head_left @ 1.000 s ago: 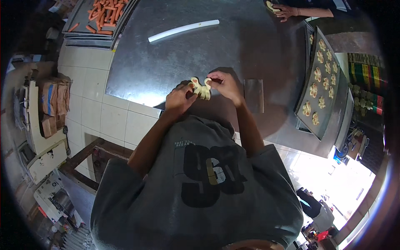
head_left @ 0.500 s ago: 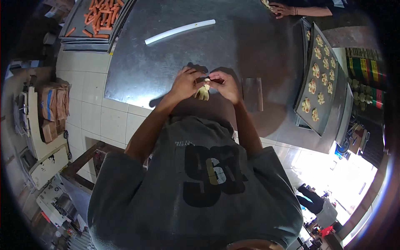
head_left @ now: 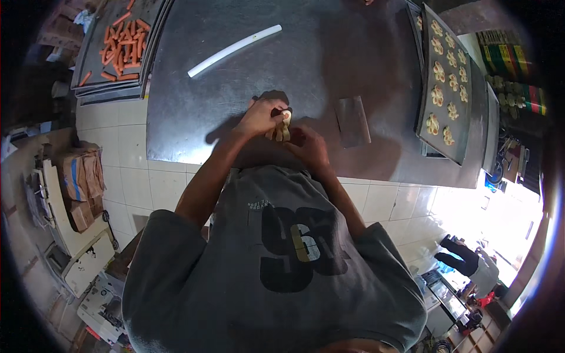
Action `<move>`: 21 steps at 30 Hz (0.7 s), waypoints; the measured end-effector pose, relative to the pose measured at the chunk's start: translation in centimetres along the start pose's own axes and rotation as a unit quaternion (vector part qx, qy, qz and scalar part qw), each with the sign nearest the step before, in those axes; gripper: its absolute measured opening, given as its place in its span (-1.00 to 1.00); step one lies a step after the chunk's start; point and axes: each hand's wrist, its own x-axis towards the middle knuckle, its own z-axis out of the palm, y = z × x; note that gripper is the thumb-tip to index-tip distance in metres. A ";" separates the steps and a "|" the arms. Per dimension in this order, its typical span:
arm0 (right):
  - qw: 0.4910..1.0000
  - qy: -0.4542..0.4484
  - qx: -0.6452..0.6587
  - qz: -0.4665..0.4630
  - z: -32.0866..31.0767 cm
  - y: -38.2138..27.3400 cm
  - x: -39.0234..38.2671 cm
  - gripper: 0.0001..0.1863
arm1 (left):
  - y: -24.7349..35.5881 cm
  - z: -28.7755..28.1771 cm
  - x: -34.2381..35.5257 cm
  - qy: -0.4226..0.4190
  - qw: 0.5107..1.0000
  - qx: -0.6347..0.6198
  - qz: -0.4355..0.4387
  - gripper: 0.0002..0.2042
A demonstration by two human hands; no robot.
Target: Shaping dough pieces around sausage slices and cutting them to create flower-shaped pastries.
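Observation:
A piece of pale dough [head_left: 286,130] is between my hands, close to the near edge of the metal table. A small orange-pink bit, like sausage, shows at its upper end. My left hand [head_left: 262,116] pinches that upper end with thumb and fingers. At the dough's lower end, my right hand [head_left: 310,146] has its fingers curled and its fingertips against the strips. Part of the dough is hidden by the fingers.
A dark flat scraper [head_left: 353,122] lies right of my hands. Farther off is a white tube [head_left: 235,50]. Sausages fill a tray [head_left: 88,59] at far left; shaped dough pieces sit on a tray [head_left: 441,154] at right. A person's fingertips [head_left: 369,2] show at the top edge.
My right hand has moved from the dough's upper end down to its lower end. My left hand stays on the upper end. The view has shifted, and the other person's hand has mostly left it.

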 end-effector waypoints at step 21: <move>0.995 0.089 0.038 -0.002 1.0 0.5 0.3 -0.77 | -0.2 0.1 0.3 -0.017 1.000 -0.009 0.016 -0.78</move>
